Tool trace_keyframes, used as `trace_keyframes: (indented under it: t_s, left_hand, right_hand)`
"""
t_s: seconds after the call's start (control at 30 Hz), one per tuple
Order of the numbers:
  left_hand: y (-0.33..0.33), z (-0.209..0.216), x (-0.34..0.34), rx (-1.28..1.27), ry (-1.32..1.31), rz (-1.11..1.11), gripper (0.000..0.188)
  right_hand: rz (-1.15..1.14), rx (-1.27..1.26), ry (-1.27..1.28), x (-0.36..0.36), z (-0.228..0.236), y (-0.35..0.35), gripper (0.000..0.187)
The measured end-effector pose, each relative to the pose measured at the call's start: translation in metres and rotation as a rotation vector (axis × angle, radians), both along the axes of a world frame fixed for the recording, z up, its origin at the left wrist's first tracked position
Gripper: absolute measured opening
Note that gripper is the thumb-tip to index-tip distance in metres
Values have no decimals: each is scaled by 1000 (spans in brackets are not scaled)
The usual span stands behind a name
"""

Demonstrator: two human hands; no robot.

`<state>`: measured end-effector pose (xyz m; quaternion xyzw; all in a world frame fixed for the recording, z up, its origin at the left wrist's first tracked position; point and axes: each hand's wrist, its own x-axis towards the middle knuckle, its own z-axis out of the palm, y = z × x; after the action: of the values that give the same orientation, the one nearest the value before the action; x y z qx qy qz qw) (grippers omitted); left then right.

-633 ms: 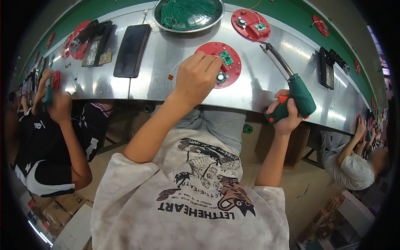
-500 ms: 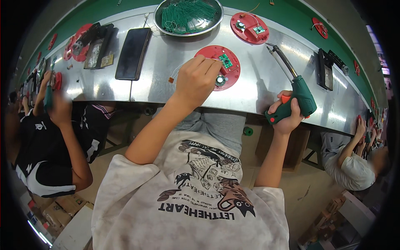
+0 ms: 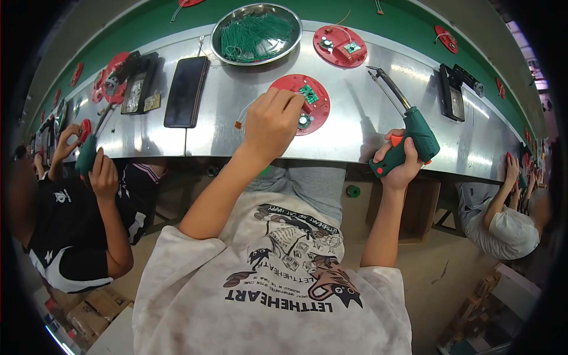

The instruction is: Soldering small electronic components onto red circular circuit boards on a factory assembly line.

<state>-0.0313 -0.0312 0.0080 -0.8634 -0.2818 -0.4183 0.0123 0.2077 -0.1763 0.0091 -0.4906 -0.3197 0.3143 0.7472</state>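
My left hand (image 3: 271,125) is closed in a pinch over the near left side of a red round plastic part (image 3: 319,113). Its fingers grip a thin white wire (image 3: 245,111), whose other end carries a small copper-coloured piece (image 3: 238,125) lying on the bench. Beside the fingertips, a green circuit board (image 3: 309,93) sits on the red part; a small round silver-and-black component (image 3: 304,121) lies nearer me. My right hand (image 3: 403,169) wraps round the handle of a green soldering gun (image 3: 422,135) with a red trigger. Its metal tip (image 3: 373,70) points up and left, apart from the red part.
A metal bowl (image 3: 214,36) of green wires and a dark phone (image 3: 186,94) lie on the steel bench (image 3: 225,142). Another red round part (image 3: 324,54) lies farther back. Black soldering stands (image 3: 451,94) flank the area. A green strip runs behind; co-workers (image 3: 77,219) sit on both sides.
The whole view has shifted slightly. Both my hands keep their grips, with little movement relative to the bench. The left co-worker's hand and green tool have moved.
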Motion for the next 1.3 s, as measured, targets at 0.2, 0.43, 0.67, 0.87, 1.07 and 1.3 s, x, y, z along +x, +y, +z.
trace_keyframes:
  t_s: [0.2, 0.43, 0.67, 0.87, 1.07, 1.3]
  left_hand:
    - [-4, 12, -2, -69, -55, 72, 25]
    - [11, 35, 7, -224, 116, -10, 50]
    - [117, 95, 80, -141, 154, -48, 41]
    - [287, 74, 178, -268, 643, 339, 46]
    - [335, 66, 336, -458, 338, 154, 43]
    - [326, 38, 427, -538, 648, 223, 70]
  right_hand:
    - [-45, 13, 38, -1, 0, -1, 35]
    - [-247, 111, 45, 22, 10, -3, 34]
    - [-457, 115, 192, 42, -1, -6, 35]
    - [-645, 82, 192, 33, 1, 5, 38]
    - [-717, 43, 138, 34, -18, 3, 43]
    - [-764, -27, 124, 30, -5, 10, 42]
